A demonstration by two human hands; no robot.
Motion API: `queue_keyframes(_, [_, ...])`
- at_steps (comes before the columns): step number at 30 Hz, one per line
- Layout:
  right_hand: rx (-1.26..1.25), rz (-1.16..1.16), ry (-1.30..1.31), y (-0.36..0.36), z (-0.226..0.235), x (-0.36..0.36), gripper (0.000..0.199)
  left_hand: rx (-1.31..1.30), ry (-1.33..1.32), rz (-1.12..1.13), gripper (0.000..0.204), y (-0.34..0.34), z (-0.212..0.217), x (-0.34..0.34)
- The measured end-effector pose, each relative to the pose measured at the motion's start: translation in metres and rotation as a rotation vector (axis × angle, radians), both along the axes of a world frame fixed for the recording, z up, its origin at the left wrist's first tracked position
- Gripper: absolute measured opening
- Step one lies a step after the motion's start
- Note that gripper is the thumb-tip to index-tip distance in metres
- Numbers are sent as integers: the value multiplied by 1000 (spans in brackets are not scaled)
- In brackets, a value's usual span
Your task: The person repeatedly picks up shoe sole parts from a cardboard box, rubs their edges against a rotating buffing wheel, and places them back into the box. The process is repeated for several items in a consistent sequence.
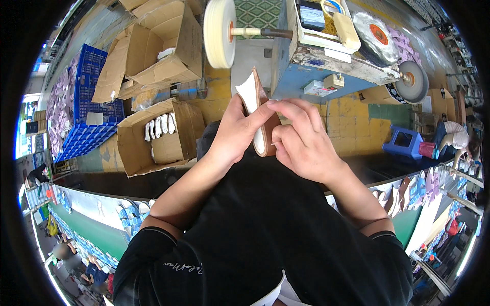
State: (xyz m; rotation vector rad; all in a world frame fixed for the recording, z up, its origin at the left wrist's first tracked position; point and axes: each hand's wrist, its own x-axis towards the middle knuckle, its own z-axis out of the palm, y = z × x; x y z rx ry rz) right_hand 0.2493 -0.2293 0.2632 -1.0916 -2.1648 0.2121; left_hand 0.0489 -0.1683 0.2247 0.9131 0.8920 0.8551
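Blue plastic crate [89, 109] far left, tilted, holding pale flat pieces; contents too small to identify. Open cardboard box [158, 135] just right of it, white sole-shaped pieces standing on edge inside, within easy reach of the left arm. Centre: left hand [237, 130] wrapped round the brown-and-white shoe sole [260, 109], thumb across its face, fingers closed behind it. Sole held upright, edge up, just near of the white buffing wheel [219, 33], probably for presenting the rim to the wheel. Right hand [301, 140] curled on the sole's lower end, fingertips pinching the edge; exact contact hidden by the knuckles. Wheel shaft running right into the blue machine housing [326, 66]. Second, grey wheel [413, 81] far right. Blue stool [403, 143] beyond, partly cut off. Lower sole end hidden behind the hands.
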Motion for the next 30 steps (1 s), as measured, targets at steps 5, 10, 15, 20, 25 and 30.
queue_keyframes(5, [-65, -77, 129, -3, 5, 9, 26, -128, -44, -4, 54, 0, 6, -4])
queue_keyframes(10, [-227, -227, 388, -8, 15, 24, 8, -203, -223, -71, 59, 0, 14, -12])
queue_keyframes(15, [-357, -193, 412, -19, 23, 20, 9, -170, -195, -9, 61, -4, 11, -7])
queue_keyframes(20, [-421, -170, 436, -26, 18, -2, 8, -156, -236, 139, 57, -4, -2, -3])
queue_keyframes(25, [-488, -202, 490, -26, 16, -5, 6, -113, -426, 196, 48, -11, -3, -7])
queue_keyframes(30, [-490, -204, 556, -29, 21, 5, 5, 61, -583, 62, 49, -6, 16, -14])
